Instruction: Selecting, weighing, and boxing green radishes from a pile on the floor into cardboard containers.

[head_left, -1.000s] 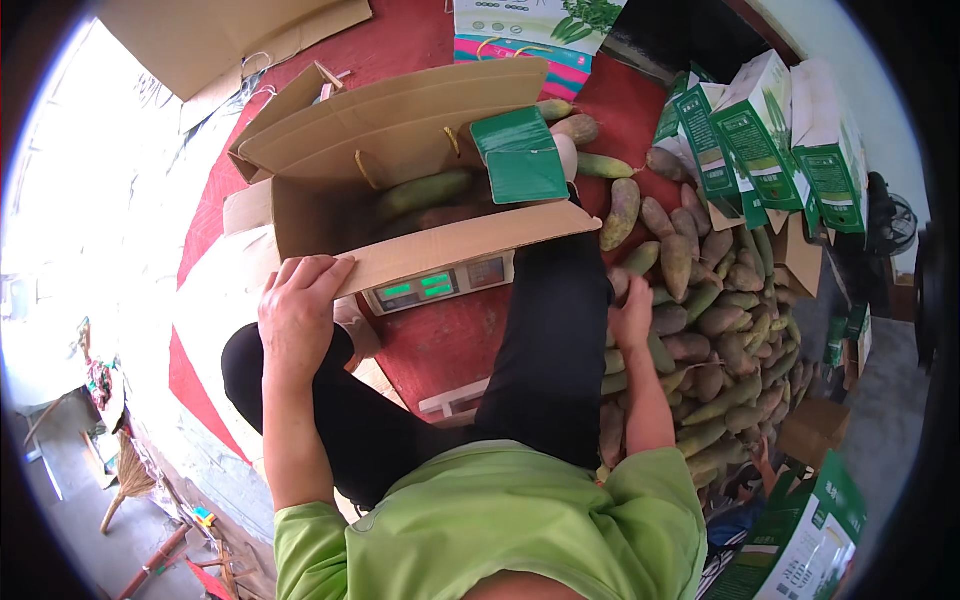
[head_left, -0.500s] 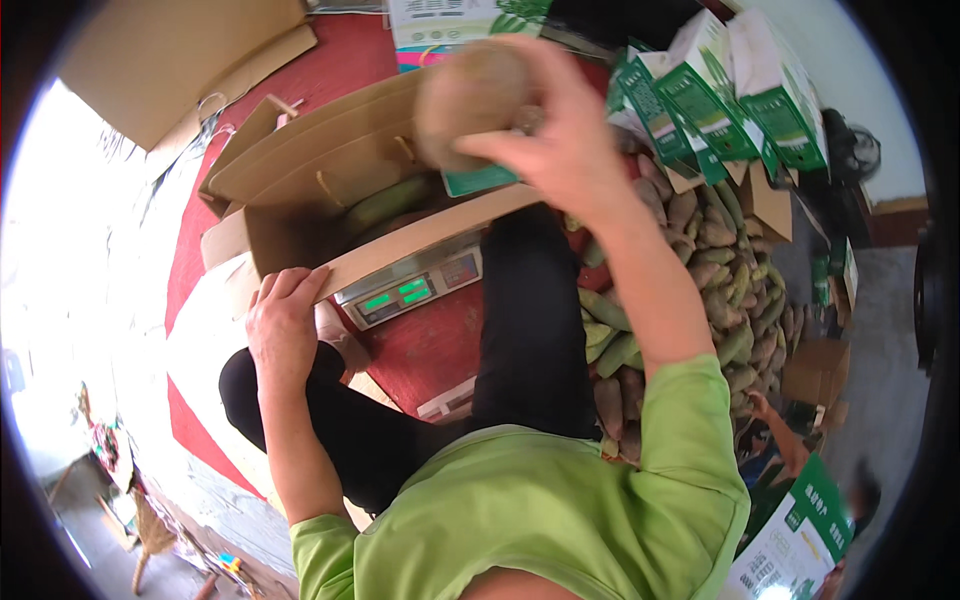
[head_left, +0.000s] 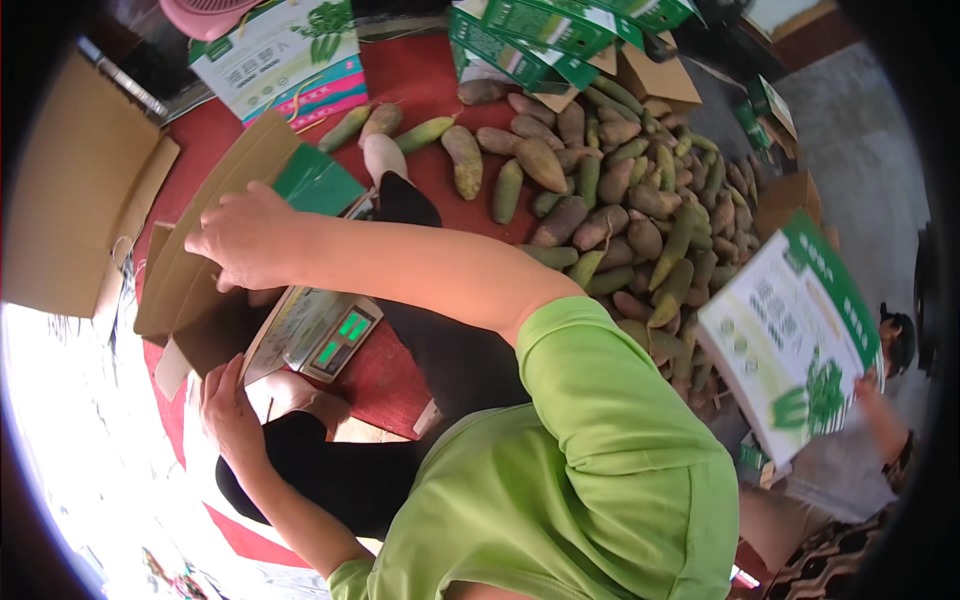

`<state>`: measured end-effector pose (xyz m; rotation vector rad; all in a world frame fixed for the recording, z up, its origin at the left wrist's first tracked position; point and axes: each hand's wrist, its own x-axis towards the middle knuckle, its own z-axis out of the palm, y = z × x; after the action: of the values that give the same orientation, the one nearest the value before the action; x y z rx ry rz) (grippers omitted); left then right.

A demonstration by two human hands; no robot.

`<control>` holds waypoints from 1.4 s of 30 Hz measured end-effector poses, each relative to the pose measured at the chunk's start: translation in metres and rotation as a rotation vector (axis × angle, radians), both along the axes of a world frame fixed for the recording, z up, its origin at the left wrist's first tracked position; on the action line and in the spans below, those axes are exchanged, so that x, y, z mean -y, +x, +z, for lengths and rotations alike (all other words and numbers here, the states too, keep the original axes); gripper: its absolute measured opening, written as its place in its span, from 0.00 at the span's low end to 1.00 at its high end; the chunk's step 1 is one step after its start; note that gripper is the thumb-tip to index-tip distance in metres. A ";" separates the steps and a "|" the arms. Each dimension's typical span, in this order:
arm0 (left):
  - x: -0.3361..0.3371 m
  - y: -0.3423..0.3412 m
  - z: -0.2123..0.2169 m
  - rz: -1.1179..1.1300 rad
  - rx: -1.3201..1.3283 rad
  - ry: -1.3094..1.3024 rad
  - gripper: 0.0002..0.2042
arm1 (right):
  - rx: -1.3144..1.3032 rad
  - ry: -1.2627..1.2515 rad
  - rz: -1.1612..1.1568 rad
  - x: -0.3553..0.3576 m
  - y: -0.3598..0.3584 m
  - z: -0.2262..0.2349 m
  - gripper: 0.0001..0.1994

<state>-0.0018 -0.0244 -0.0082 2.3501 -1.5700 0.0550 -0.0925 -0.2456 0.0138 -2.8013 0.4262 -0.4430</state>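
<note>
An open cardboard box (head_left: 215, 330) stands on a weighing scale (head_left: 335, 345) with a lit green display. My left hand (head_left: 228, 412) grips the box's near edge, its fingers over the rim. Reaching across the box is my right hand (head_left: 245, 240), its fingers curled downward over the opening. Whatever lies under that palm is hidden. A green flap (head_left: 318, 182) of the box sticks up beside my right wrist. Most of the box's inside is blocked by my right hand and the cardboard.
Long green and brownish radishes (head_left: 610, 200) lie heaped on the red floor covering to the right. Green-and-white cartons (head_left: 540, 45) are stacked behind them. At right, another person's hand (head_left: 878, 410) holds a printed carton (head_left: 790, 340). A large cardboard sheet (head_left: 75, 190) leans at left.
My right hand, which held a large round brown root vegetable, has come left and down over the box. My view has turned right. The other person's carton is raised higher into view.
</note>
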 end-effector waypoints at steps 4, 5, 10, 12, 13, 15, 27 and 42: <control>-0.003 0.004 -0.007 -0.016 0.021 -0.004 0.12 | 0.631 0.160 -0.156 0.013 -0.073 -0.006 0.16; -0.005 0.005 -0.007 -0.010 0.015 0.004 0.12 | 0.734 0.177 -0.200 0.018 -0.093 -0.010 0.14; -0.006 0.004 -0.008 -0.039 0.019 0.006 0.11 | 0.675 0.458 -0.656 0.029 -0.207 -0.101 0.09; -0.007 0.005 -0.008 -0.077 0.009 -0.022 0.12 | 0.444 0.556 -0.850 0.017 -0.253 -0.144 0.08; -0.005 0.006 -0.008 -0.092 0.007 -0.021 0.12 | 0.356 0.542 -0.888 0.013 -0.279 -0.178 0.08; -0.006 0.007 -0.012 -0.080 0.008 -0.011 0.12 | 0.150 0.553 -0.996 -0.009 -0.329 -0.229 0.09; -0.008 0.012 -0.018 -0.067 0.022 0.005 0.14 | 0.025 0.742 -1.765 -0.043 -0.491 -0.338 0.15; -0.014 0.020 -0.028 -0.077 -0.007 -0.011 0.12 | 0.349 0.867 -2.042 0.004 -0.479 -0.370 0.25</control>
<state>0.0182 -0.0108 -0.0361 2.2764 -1.6511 0.0380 -0.5714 -0.2492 -0.3559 -0.6122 2.3757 -0.6995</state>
